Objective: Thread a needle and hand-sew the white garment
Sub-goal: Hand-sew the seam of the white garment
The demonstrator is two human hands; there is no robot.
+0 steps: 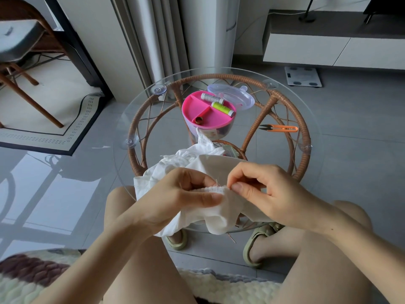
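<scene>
The left hand [186,194] grips the gathered edge of a crumpled white cloth garment [210,213] between thumb and curled fingers. The right hand [258,189] pinches that same edge just beside it. Beyond both hands, on the round glass tabletop [306,110], sits a round pink plastic sewing box [197,108], with orange thread snips [282,128] to its right.

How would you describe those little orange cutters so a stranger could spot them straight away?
Start at the round glass table on its wicker frame. To the right of the pink sewing box, the orange thread snips lie alone on the glass, dark blades pointing toward the box. Nothing else on the table is orange.
</scene>
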